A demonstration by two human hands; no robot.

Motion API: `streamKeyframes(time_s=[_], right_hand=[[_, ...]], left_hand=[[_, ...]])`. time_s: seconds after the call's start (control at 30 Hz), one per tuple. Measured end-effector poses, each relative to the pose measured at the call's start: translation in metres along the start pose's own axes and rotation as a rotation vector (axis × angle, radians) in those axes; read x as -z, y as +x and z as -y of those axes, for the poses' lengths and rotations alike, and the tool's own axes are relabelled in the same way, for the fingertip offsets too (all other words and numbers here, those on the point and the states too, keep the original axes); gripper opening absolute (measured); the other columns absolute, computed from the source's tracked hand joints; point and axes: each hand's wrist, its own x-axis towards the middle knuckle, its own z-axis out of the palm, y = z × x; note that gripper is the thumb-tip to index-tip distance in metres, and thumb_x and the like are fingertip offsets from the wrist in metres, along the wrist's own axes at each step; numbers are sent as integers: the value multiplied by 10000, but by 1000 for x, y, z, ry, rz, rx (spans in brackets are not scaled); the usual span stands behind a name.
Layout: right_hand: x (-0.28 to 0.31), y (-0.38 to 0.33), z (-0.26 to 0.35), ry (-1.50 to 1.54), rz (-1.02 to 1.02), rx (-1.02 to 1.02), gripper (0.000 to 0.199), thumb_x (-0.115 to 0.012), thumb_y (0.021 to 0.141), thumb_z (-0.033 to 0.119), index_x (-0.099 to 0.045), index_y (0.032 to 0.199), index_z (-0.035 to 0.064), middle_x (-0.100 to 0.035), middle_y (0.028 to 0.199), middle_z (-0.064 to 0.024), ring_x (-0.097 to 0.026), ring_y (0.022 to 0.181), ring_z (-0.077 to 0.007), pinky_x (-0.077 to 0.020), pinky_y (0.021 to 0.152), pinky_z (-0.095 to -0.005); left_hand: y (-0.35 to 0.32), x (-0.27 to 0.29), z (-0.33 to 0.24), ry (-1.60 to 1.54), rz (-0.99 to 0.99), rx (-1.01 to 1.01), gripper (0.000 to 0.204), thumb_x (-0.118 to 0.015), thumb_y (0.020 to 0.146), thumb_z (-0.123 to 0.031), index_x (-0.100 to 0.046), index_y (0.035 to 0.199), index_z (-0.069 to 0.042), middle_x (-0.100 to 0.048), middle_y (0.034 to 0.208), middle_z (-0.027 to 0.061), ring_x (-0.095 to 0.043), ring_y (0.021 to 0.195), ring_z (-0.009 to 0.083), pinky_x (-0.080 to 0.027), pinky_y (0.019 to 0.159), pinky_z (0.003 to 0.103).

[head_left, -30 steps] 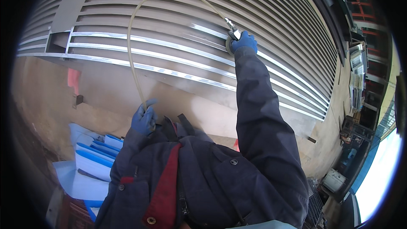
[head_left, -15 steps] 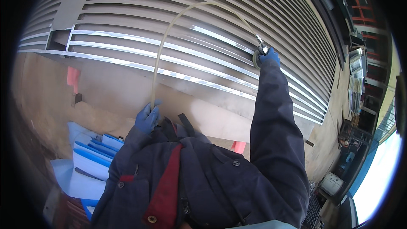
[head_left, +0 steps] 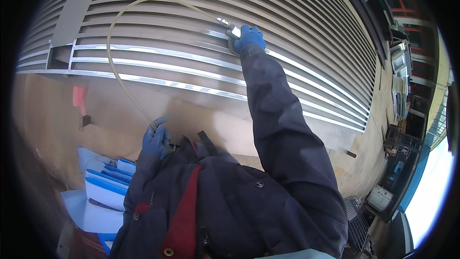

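The small metal nozzle [head_left: 233, 30], gripped in the blue-gloved right hand [head_left: 249, 38], has been swept back leftward along the grey slatted metal panel [head_left: 297, 48]; its pale curved hose [head_left: 120, 76] is pinched in the left hand's [head_left: 155, 139] fingers.

The right hand [head_left: 249, 38], in a blue glove, was stretched up to a large slatted metal panel [head_left: 297, 33] and held a small metal nozzle [head_left: 233, 30] against one slat. A pale hose [head_left: 115, 67] ran from the nozzle in a wide loop down to the left hand [head_left: 155, 140], also gloved, which gripped it near the chest. Blue and white sheets [head_left: 103, 187] lay at the lower left.
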Motion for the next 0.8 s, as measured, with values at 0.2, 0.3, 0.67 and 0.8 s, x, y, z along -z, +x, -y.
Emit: streamKeyframes(time_s=[0.2, 0.3, 0.67, 0.8], right_hand=[[-5, -7, -15, 41, -29, 19, 523, -761, 872, 424, -635, 1330, 206, -600, 1366, -189, -605, 1284, -421, -553, 1021, -528], [-5, -8, -74, 23, -17, -95, 552, -776, 858, 451, -631, 1330, 204, -606, 1358, -187, -603, 1286, -427, -552, 1020, -531], [-9, -5, -184, 7, -24, -233, 537, -810, 835, 425, -652, 1303, 211, -612, 1361, -189, -605, 1294, -417, -548, 1036, -518], [-14, -8, -108, 21, -32, -87, 552, -802, 832, 390, -634, 1326, 212, -606, 1358, -191, -598, 1288, -429, -553, 1023, -516]], left_hand=[[2, 5, -1, 57, 9, -32, 341, -479, 1149, -191, -562, 1439, -33, -615, 832, 17, -541, 690, 61, -455, 639, 218], [3, -2, 3, 16, 22, 6, 345, -487, 1147, -202, -559, 1437, -30, -608, 829, 10, -526, 667, 62, -448, 630, 218], [4, -11, 7, 17, 82, 97, 350, -512, 1140, -220, -573, 1452, -76, -593, 804, -14, -477, 633, 26, -405, 583, 204], [2, -2, 1, 72, 26, 21, 338, -499, 1142, -210, -588, 1436, -67, -599, 792, -6, -507, 642, 41, -445, 609, 217]])
